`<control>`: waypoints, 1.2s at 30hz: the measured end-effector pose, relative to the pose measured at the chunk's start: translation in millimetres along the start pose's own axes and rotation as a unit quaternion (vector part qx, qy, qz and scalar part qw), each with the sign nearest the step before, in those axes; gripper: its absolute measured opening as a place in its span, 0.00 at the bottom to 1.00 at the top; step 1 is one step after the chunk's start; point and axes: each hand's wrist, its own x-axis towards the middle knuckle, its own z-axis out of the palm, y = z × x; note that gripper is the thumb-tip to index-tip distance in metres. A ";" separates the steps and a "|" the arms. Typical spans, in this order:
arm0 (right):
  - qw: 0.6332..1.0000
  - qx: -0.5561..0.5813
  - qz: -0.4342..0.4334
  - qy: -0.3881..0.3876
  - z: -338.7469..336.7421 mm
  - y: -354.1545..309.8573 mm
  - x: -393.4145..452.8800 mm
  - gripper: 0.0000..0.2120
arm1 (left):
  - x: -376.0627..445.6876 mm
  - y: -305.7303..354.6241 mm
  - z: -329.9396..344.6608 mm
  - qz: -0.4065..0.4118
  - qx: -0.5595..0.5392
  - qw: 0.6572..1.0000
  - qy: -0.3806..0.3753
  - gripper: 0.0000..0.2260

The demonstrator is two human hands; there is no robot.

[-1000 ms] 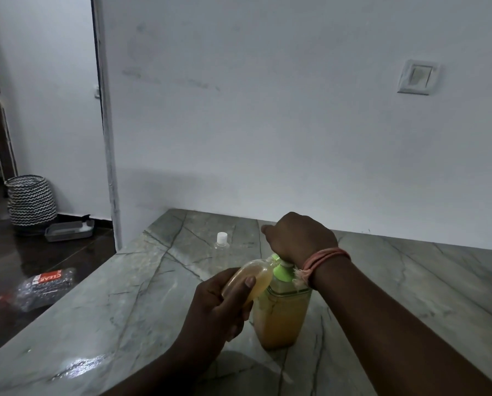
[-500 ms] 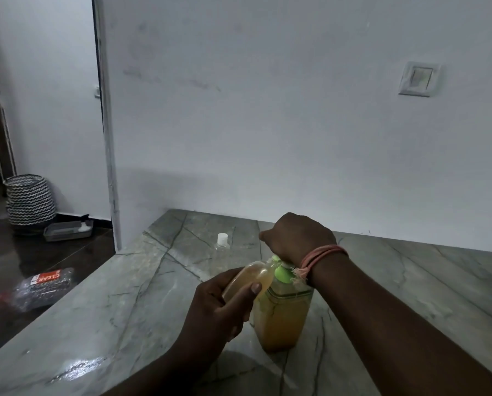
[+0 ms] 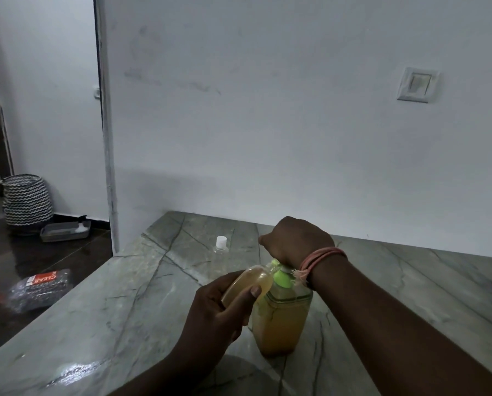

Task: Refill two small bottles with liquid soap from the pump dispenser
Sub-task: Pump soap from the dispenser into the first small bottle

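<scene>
A pump dispenser (image 3: pixel 280 324) with amber soap and a green pump top stands on the marble counter (image 3: pixel 124 310). My right hand (image 3: pixel 296 241) sits on top of the pump head with its fingers curled over it, hiding the head. My left hand (image 3: pixel 219 310) grips a small bottle (image 3: pixel 249 281) holding amber liquid, tilted with its mouth up at the green nozzle. A second small clear bottle (image 3: pixel 221 250) with a white cap stands upright behind, apart from both hands.
The counter meets a white wall at the back and drops off on the left to a dark floor. Down there lie a plastic-wrapped pack (image 3: pixel 39 290), a grey tray (image 3: pixel 64 231) and a zigzag-patterned basket (image 3: pixel 27 201).
</scene>
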 end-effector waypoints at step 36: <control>0.991 -0.085 -0.073 0.077 -14.6 -8.4 -10.4 0.13 | -3.2 7.9 0.8 0.003 -0.005 1.000 -0.017 0.15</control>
